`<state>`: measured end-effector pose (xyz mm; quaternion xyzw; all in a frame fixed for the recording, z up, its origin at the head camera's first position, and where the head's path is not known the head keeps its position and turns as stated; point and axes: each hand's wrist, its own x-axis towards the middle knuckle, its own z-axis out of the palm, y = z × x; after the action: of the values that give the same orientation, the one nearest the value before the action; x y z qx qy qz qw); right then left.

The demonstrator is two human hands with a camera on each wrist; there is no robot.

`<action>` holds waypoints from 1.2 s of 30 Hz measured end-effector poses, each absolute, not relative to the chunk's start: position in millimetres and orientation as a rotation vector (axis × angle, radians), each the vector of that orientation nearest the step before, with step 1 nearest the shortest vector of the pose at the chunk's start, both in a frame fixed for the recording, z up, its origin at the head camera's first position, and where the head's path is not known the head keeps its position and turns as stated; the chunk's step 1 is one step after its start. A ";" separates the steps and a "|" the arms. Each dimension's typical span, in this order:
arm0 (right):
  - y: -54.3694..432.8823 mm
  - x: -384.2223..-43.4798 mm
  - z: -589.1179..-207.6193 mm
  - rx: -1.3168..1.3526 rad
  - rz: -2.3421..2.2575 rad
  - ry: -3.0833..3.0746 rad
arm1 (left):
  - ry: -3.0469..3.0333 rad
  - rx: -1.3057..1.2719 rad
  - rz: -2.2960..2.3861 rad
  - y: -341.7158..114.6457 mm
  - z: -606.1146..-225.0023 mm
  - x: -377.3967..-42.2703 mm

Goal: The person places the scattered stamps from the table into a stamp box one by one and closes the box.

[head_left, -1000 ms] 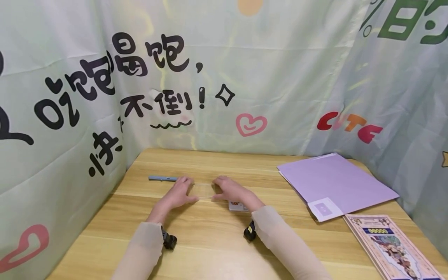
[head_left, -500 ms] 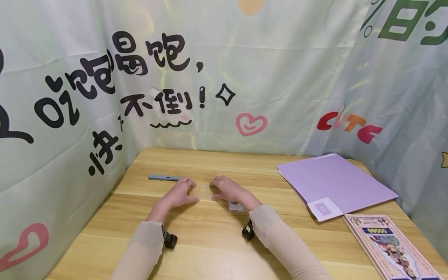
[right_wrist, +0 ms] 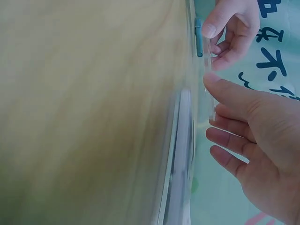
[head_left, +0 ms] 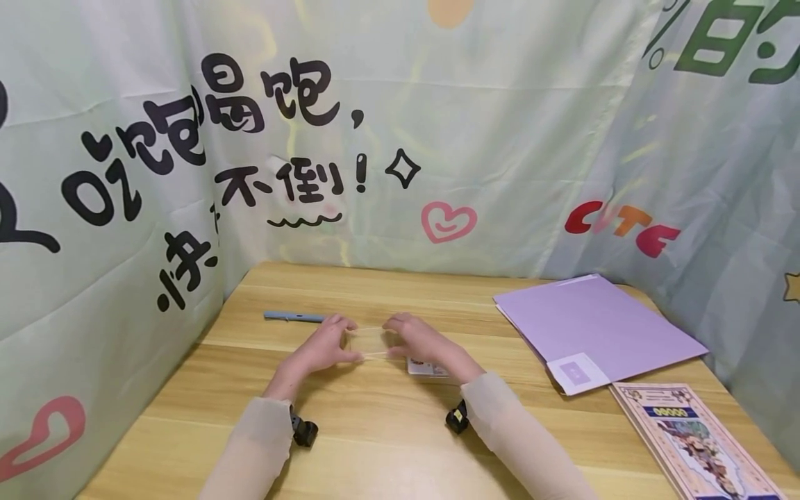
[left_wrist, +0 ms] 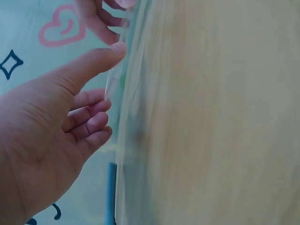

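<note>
A thin, clear plastic piece, perhaps a lid (head_left: 375, 356), spans the gap between both hands above the table. My left hand (head_left: 323, 344) holds its left side between thumb and fingers, and in the left wrist view the thumb lies along its near edge. On the opposite side my right hand (head_left: 421, 342) grips it in the same way. In the right wrist view the clear piece (right_wrist: 207, 58) appears edge-on. Under the right wrist lies a small flat white-edged case with a printed picture (head_left: 425, 367), partly covered by the hand.
A blue pen (head_left: 292, 317) lies just behind the left hand. To the right are a purple folder (head_left: 600, 326) and a pink illustrated booklet (head_left: 694, 437). Printed cloth (head_left: 500, 153) hangs behind the wooden table (head_left: 369, 430).
Both hands have shifted slightly to the right with the clear piece, the right hand a bit more. The other objects stay where they were.
</note>
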<state>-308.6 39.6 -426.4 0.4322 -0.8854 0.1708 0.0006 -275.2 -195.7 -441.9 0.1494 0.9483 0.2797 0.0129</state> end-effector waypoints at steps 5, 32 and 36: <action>55.6 -302.7 -423.7 1.347 0.573 -2.763 | 2.957 0.516 0.878 -182.1 -437.9 -272.1; 121.7 -275.0 -422.3 1.209 0.620 -2.858 | 2.929 0.818 0.807 -122.7 -439.1 -268.4; 128.1 -272.7 -422.0 1.215 0.621 -2.852 | 2.918 0.852 0.787 -116.6 -440.6 -269.9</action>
<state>-272.7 128.1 -422.0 0.3842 -0.9021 0.1964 -0.0099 -269.9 -116.6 -440.6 0.2714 0.9293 0.2507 0.0009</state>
